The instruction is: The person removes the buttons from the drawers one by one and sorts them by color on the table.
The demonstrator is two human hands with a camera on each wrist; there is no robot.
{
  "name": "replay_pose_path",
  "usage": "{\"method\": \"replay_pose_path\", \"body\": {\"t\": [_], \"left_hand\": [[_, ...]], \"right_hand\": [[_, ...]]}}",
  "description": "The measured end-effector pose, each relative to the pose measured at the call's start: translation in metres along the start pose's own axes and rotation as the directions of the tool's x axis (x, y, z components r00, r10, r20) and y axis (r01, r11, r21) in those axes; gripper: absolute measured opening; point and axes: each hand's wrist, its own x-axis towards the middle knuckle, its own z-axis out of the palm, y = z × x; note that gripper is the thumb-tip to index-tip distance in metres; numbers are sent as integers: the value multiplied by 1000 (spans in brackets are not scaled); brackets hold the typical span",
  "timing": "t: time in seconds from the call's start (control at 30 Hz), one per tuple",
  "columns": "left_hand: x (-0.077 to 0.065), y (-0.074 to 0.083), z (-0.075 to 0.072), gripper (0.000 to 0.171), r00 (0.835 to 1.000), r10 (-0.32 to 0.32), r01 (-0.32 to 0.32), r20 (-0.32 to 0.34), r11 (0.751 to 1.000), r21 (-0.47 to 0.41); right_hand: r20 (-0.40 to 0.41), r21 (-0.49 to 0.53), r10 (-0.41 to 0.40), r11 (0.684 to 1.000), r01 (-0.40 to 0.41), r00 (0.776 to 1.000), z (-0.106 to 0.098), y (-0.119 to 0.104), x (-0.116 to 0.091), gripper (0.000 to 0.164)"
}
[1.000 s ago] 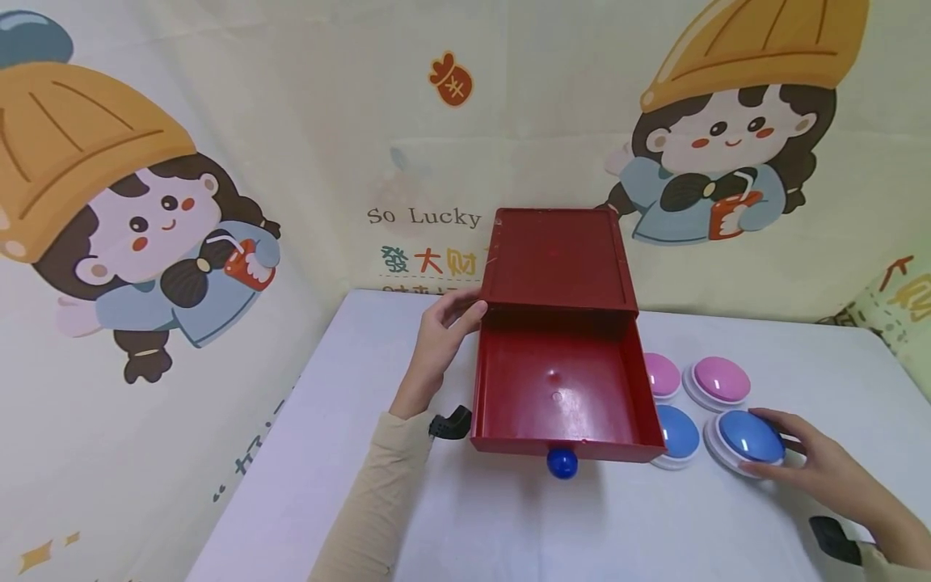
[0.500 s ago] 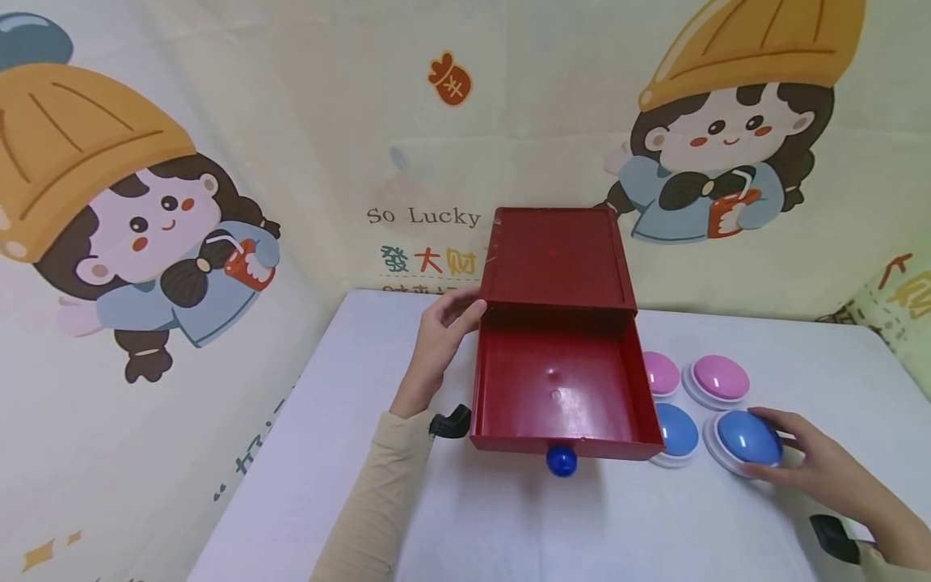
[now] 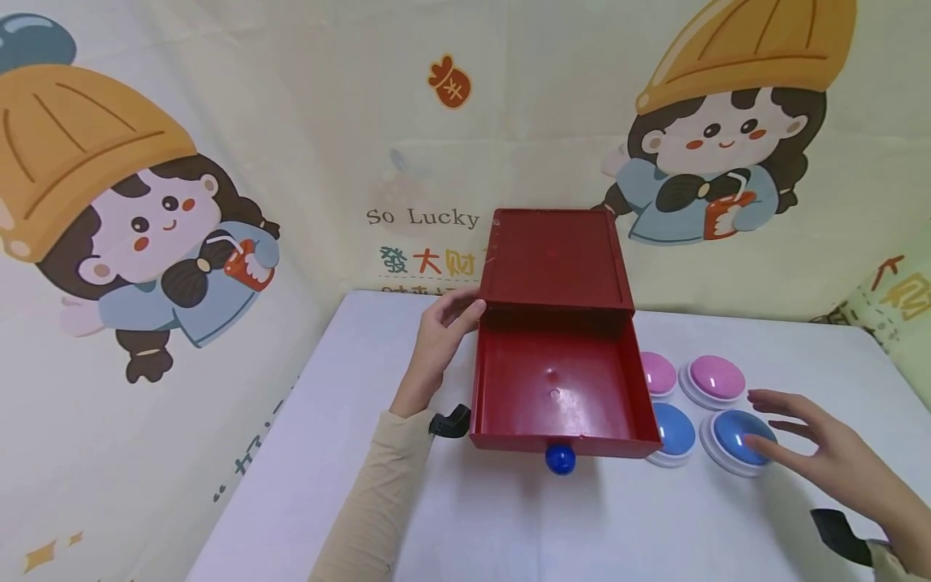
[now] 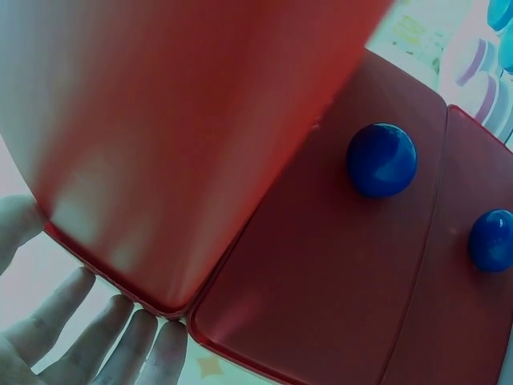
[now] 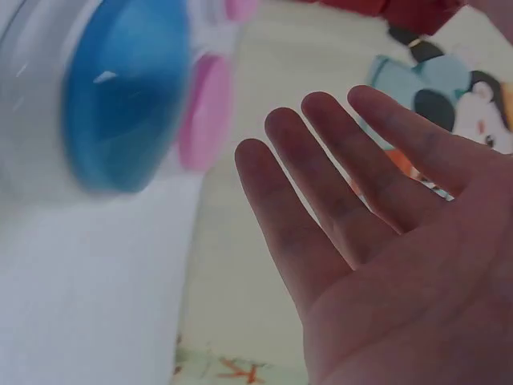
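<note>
My left hand (image 3: 436, 347) rests against the left side of a red drawer box (image 3: 556, 259); in the left wrist view its fingers touch the box's edge. The top drawer (image 3: 509, 388) is pulled out, nothing lies in its visible part, and a blue knob (image 3: 560, 459) sits on its front. Below it, more knobbed drawer fronts (image 4: 321, 265) show closed. Spread and relaxed, my right hand (image 3: 829, 457) hovers at the right-hand blue push button (image 3: 740, 427) on its white base. The right wrist view shows straight fingers apart from that blue button (image 5: 128, 96).
Another blue button (image 3: 675, 430) and two pink buttons, one at the back right (image 3: 717, 377) and one beside the drawer (image 3: 659, 374), stand close by. The drawer partly hides the left pair. A white table (image 3: 502, 525) meets a printed cloth backdrop (image 3: 320, 162).
My right hand has let go of the right-hand blue button, its fingers spreading and lifting away. The left hand and the drawer box stay as they were.
</note>
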Motion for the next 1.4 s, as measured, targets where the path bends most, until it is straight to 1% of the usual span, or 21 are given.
{"method": "replay_pose_path", "body": {"t": [0.1,0.23,0.33,0.37,0.47,0.57,0.63,0.73,0.83,1.0,1.07,1.13,1.2,1.23,1.27,1.3,1.4], "left_hand": [[1,1,1,40,1000,-3,3,4,1000,-4],[1,0,0,39,1000,-5,5,5,1000,-7],[4,-8,-2,39,1000,-7,7,1,1000,-19],[6,-12,-2,39,1000,-7,7,-1,1000,-23],[10,-24,-4,40,1000,-6,6,-2,1000,-26],[12,-29,-4,40,1000,-2,2,-5,1000,-25],[12,-31,-5,39,1000,5,-6,-6,1000,-25],[11,-32,-5,39,1000,19,-19,-8,1000,-23],[10,-33,-5,37,1000,24,-24,-6,999,-25],[9,-33,-5,36,1000,23,-23,-4,999,-30],[9,-33,-5,36,1000,27,-27,-5,999,-29],[9,-32,-5,36,1000,29,-29,-5,999,-33],[10,-31,-6,37,1000,25,-25,-6,999,-32],[10,-30,-6,37,1000,20,-20,-6,999,-29],[10,-30,-5,38,1000,17,-17,-6,999,-27],[10,-29,-5,38,1000,13,-13,-6,1000,-23],[10,-28,-5,39,1000,7,-7,-6,1000,-13]], "right_hand": [[-13,24,-27,999,27,1000,0,-12,0,60],[-30,74,-110,991,112,993,2,-27,-2,46],[-17,92,-150,984,151,988,3,-38,-5,37],[-7,91,-153,984,153,988,3,-42,-6,35],[20,68,-126,990,124,992,2,-53,-10,33],[32,60,-107,993,105,994,0,-63,-13,32],[51,96,-119,989,114,992,0,-68,-14,31],[104,182,-153,974,132,983,0,-75,-16,34],[162,267,-203,951,156,966,0,-82,-19,39],[186,329,-305,915,234,934,-3,-98,-25,44],[239,356,-294,913,198,926,-4,-101,-26,46],[334,386,-232,918,93,914,-3,-102,-25,47],[428,402,-173,915,-16,887,-2,-105,-24,48],[471,407,-137,910,-78,871,-1,-107,-23,49],[505,410,-115,904,-121,855,0,-108,-23,50],[531,406,-94,900,-156,842,1,-111,-23,50],[582,428,-89,879,-212,808,5,-117,-22,53]]}}
